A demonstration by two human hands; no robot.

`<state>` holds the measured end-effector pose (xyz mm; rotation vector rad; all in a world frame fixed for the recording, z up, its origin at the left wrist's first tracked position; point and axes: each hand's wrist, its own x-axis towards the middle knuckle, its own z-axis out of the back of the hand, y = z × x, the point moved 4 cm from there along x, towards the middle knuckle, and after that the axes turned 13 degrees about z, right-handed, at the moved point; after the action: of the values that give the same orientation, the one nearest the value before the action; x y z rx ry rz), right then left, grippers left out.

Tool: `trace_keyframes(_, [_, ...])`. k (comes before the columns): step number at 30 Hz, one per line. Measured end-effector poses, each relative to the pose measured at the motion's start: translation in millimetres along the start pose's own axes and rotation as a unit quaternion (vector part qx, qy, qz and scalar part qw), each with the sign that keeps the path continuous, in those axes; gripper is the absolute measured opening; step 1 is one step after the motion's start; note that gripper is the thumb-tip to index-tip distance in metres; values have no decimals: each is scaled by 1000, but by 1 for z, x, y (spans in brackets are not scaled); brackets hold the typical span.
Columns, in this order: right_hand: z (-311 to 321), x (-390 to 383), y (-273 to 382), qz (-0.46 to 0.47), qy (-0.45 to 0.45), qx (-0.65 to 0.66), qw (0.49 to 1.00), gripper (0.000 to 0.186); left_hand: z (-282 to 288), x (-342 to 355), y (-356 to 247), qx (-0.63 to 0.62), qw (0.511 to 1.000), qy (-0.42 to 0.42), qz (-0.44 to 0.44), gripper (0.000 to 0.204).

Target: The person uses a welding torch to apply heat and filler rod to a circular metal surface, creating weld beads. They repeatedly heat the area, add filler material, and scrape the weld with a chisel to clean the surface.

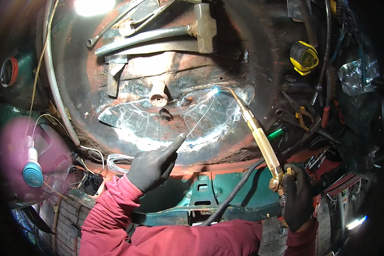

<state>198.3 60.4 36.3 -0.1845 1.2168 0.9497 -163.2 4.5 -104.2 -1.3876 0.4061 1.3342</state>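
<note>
Rusty round well (pixel 91 77) holds a hammer (pixel 153 37); right hand (pixel 298 196) grips brass torch (pixel 265 146).

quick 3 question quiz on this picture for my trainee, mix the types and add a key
1. Which hand holds the brass-coloured torch?
2. True or false: the yellow tape measure lies to the right of the hammer.
3. Fill the gap: the left hand, in a dark glove, holds a thin (blank) that reaches toward the bright spot.

Key:
1. The right hand.
2. True.
3. Rod.
</note>
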Motion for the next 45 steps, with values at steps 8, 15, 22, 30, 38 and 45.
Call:
trace_keyframes(8, [0, 8, 1, -44, -5, 34, 998, 32, 3, 1, 2, -1, 999, -30, -23, 70])
trace_keyframes(15, [-4, 8, -4, -51, -20, 53, 997, 32, 3, 2, 4, -4, 999, -44, -30, 70])
trace_keyframes(22, [-3, 12, -2, -46, 13, 6, 999, 32, 4, 2, 3, 2, 1000, -24, -7, 71])
trace_keyframes(30, [-4, 10, -4, -35, -7, 9, 999, 34, 4, 3, 1, -14, 999, -41, -22, 68])
trace_keyframes(38, [-6, 11, -5, -55, 7, -8, 998, 36, 3, 2, 2, -3, 999, -46, -25, 68])
trace_keyframes(45, [-5, 11, -6, -70, 14, 11, 997, 35, 3, 2, 1, -7, 999, -42, -28, 70])
